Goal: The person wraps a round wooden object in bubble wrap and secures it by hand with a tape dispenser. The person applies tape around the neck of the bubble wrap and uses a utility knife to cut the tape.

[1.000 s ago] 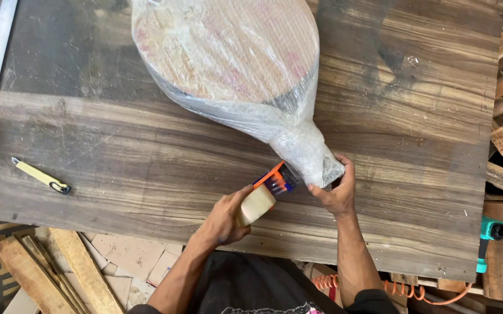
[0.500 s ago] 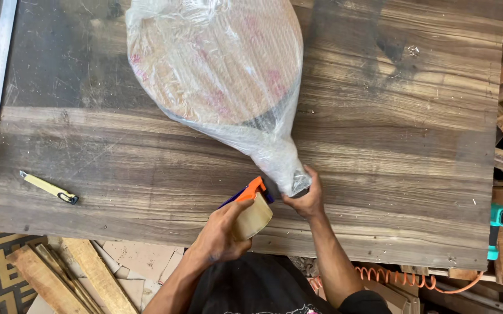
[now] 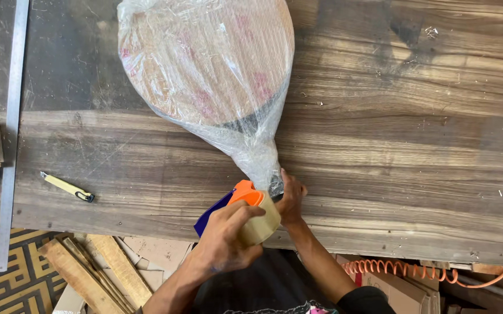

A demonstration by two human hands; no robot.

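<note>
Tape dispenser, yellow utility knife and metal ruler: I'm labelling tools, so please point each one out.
tape dispenser (image 3: 245,197), head view, on its orange top.
yellow utility knife (image 3: 65,186), head view, mid-handle.
metal ruler (image 3: 12,128), head view, middle of the strip.

Head camera, steep downward look, close over workbench (image 3: 379,174).

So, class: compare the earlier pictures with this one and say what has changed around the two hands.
The left hand has swung the tape dispenser up against the gathered neck of the plastic-wrapped round board. The right hand keeps pinching that neck. The yellow utility knife and wooden table lie unchanged.
</note>
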